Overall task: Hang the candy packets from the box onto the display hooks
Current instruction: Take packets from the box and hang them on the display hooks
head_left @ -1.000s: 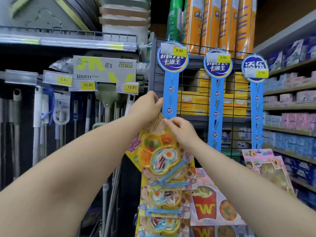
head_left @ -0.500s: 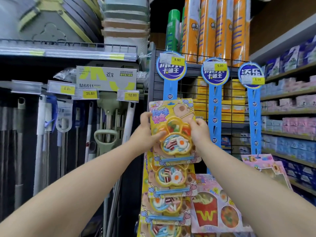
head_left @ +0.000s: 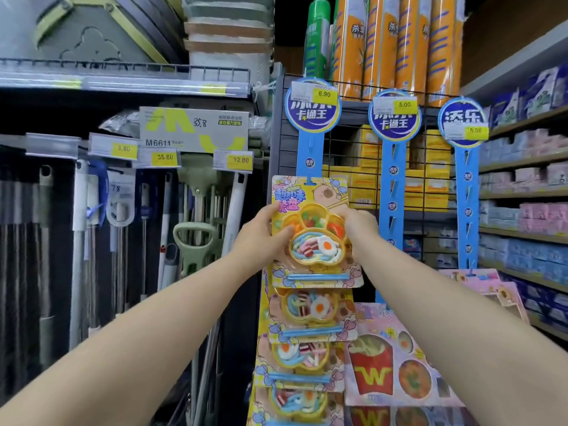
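A yellow candy packet (head_left: 310, 192) with a flower-shaped tray of gummy food hangs at the left blue display strip (head_left: 309, 155), its top slot at a hook. My left hand (head_left: 261, 238) grips its left edge and my right hand (head_left: 358, 229) its right edge. Below it several like packets (head_left: 310, 312) hang on the same strip. The middle strip (head_left: 392, 192) carries pink fries-design packets (head_left: 390, 373) low down. The right strip (head_left: 467, 192) has pink packets (head_left: 479, 281) at its lower part. The box is not in view.
A wire grid panel (head_left: 347, 149) backs the strips, with yellow boxes behind it and orange spray cans (head_left: 396, 44) above. Mops and handles (head_left: 196, 235) hang at the left under price tags. Shelves of tissue packs (head_left: 528, 210) run along the right.
A second ago both hands were at the strip above the hanging packets. Since then the yellow packet has come upright against the strip and settled slightly lower, with both hands now at its sides.
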